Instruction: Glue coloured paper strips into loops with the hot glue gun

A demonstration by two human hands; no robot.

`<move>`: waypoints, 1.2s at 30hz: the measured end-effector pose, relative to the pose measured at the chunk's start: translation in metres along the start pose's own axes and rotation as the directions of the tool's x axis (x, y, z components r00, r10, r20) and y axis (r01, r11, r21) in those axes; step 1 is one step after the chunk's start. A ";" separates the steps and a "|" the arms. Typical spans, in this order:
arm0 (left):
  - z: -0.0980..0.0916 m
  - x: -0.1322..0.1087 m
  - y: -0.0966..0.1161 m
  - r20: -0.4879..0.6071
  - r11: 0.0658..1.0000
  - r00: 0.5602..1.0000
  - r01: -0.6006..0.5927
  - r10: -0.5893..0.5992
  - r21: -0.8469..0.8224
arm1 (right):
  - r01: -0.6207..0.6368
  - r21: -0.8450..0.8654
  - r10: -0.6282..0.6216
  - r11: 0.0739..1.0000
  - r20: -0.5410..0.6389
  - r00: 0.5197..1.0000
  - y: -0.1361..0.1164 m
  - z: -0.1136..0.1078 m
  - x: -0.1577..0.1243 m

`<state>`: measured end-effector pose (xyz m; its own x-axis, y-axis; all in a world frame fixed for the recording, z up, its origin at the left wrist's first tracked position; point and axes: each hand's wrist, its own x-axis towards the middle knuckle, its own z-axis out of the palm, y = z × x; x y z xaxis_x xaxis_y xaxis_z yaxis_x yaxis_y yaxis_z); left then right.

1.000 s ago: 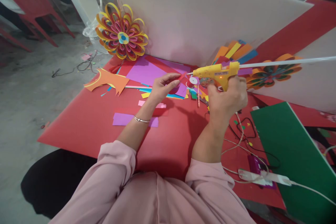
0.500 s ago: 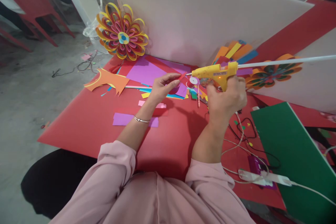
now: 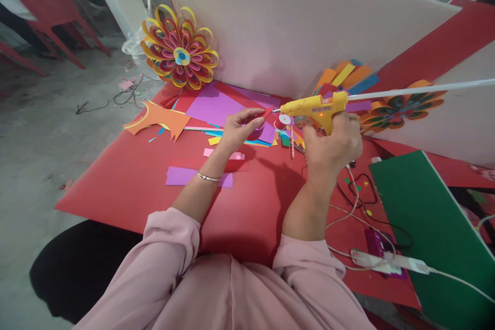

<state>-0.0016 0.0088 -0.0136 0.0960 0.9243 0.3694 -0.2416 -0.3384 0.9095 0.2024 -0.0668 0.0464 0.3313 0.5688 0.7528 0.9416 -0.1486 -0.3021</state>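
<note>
Between thumb and fingers, my left hand (image 3: 242,130) pinches a small red paper strip (image 3: 267,113). My right hand (image 3: 335,142) is wrapped round the handle of a yellow hot glue gun (image 3: 313,107), whose metal nozzle points left and meets the strip's right edge. A long clear glue stick (image 3: 421,91) juts out from the back of the gun. Just below the nozzle stands a red spool with a white top (image 3: 284,119). Under my left forearm lie a purple paper strip (image 3: 181,176) and a pink paper strip (image 3: 236,155).
A looped paper flower (image 3: 181,55) leans at the back left, near an orange paper cutout (image 3: 166,121). Purple sheets (image 3: 212,105) lie behind my left hand. Cables and a white power strip (image 3: 386,260) sit at the right, beside a green board (image 3: 436,216).
The glue gun has shifted slightly left with my right hand, its nozzle now closer against the red strip. My left hand stays almost still.
</note>
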 end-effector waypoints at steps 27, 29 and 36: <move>-0.001 0.000 0.007 -0.076 0.968 0.983 -0.147 0.166 0.204 | 0.048 -0.067 -0.055 0.997 -0.094 0.994 0.003 0.003 0.000; 0.000 -0.001 0.008 -0.074 0.963 0.980 -0.165 0.185 0.212 | 0.039 -0.068 -0.044 0.997 -0.076 0.996 0.002 0.003 0.000; 0.002 -0.003 0.014 -0.063 0.963 0.980 -0.173 0.189 0.207 | -0.013 -0.071 0.015 0.997 0.027 1.000 -0.003 -0.002 0.000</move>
<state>-0.0038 0.0008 -0.0015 -0.0127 0.8529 0.5220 -0.0492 -0.5219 0.8516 0.1998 -0.0676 0.0487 0.3433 0.5885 0.7320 0.9392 -0.2128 -0.2694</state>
